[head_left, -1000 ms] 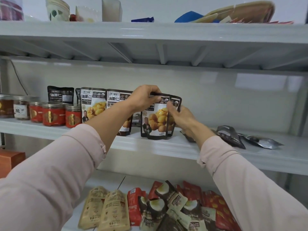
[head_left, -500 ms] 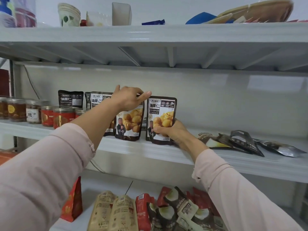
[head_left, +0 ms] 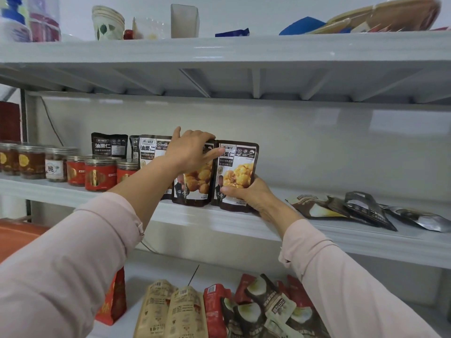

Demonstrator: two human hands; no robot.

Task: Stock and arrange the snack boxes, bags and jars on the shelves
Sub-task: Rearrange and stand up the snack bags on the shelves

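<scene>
Pinching chestnut bag point(head_left: 238, 167) low, right hand point(head_left: 253, 195) thumb on its front

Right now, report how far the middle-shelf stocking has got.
Done: jars lined up at the left of the middle shelf, chestnut pouches standing beside them. In hand: the right hand grips the rightmost pouch; the left hand rests on the neighbouring pouch. Left: loose pouches lying flat at the right, and bags piled on the lower shelf.
</scene>
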